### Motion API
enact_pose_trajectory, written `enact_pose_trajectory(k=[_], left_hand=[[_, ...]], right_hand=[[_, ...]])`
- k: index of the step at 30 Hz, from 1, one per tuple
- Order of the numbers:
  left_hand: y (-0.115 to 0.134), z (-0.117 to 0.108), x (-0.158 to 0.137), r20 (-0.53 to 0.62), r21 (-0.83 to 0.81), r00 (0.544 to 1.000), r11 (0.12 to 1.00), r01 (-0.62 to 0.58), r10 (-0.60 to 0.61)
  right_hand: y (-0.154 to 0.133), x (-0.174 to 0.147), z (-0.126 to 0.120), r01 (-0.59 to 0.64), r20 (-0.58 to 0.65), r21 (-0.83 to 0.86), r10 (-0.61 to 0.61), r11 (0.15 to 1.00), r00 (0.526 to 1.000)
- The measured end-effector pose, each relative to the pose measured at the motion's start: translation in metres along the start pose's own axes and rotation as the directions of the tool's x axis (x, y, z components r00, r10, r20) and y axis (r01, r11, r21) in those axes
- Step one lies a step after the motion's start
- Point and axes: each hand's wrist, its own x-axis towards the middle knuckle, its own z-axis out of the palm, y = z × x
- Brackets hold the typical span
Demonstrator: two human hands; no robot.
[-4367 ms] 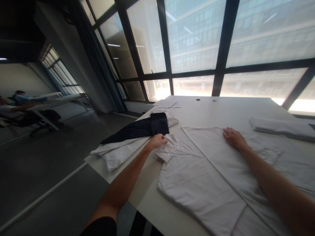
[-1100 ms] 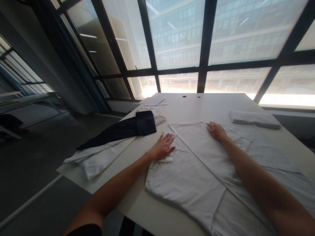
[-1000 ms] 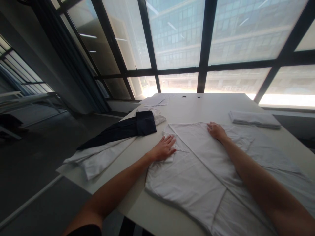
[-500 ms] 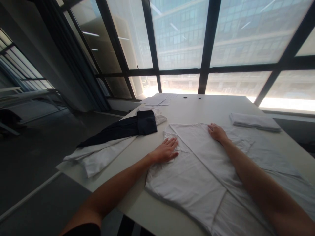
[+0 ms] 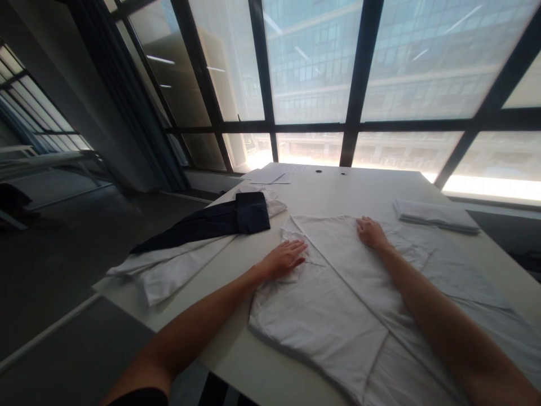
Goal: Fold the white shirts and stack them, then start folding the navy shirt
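A white cloth garment [image 5: 329, 316] lies spread flat on the white table, with a long seam running diagonally across it. My left hand [image 5: 285, 258] rests on its left part, over a small gathered patch, fingers stretched out and palm down. At the garment's far edge, my right hand [image 5: 371, 232] lies on the cloth with its fingers extended and slightly bent. No cloth is visibly pinched in either hand. The fingertips of the right hand are small in view, and its thumb is hidden.
To the left, a dark navy folded garment [image 5: 251, 213] lies over white cloth [image 5: 169, 276] that reaches the table's left edge. A folded white cloth [image 5: 435, 216] sits at the right. Papers [image 5: 268, 175] lie at the far end of the table [image 5: 338, 194], before large windows.
The view has shifted slightly. Both hands stay on the white garment in nearly the same places; the left hand's fingers look a little closer together.
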Motion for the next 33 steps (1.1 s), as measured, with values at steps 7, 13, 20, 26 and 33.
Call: enact_pose_trajectory(k=[7,13,20,26,33], left_hand=[[-0.01,0.001,0.008,0.032,0.034,0.983,0.983,0.18,-0.181],[-0.01,0.002,0.006,0.014,0.043,0.99,0.989,0.14,-0.14],[-0.004,-0.005,0.0,0.103,0.15,0.993,0.988,0.036,-0.051],[-0.007,-0.002,0.001,0.07,0.125,0.997,0.992,0.023,-0.032],[-0.004,-0.005,-0.001,0.031,0.126,0.999,0.992,-0.026,0.022]], right_hand=[[0.001,0.002,-0.003,0.007,0.021,0.009,-0.007,1.0,1.0],[-0.001,0.0,-0.003,-0.008,0.04,0.039,0.006,0.999,0.999],[-0.011,0.004,-0.021,0.012,-0.016,0.208,-0.009,0.978,1.0],[-0.104,-0.009,-0.054,0.393,-0.129,0.506,-0.384,0.767,0.914],[-0.193,-0.022,-0.041,0.626,0.008,0.544,-0.749,0.559,0.663]])
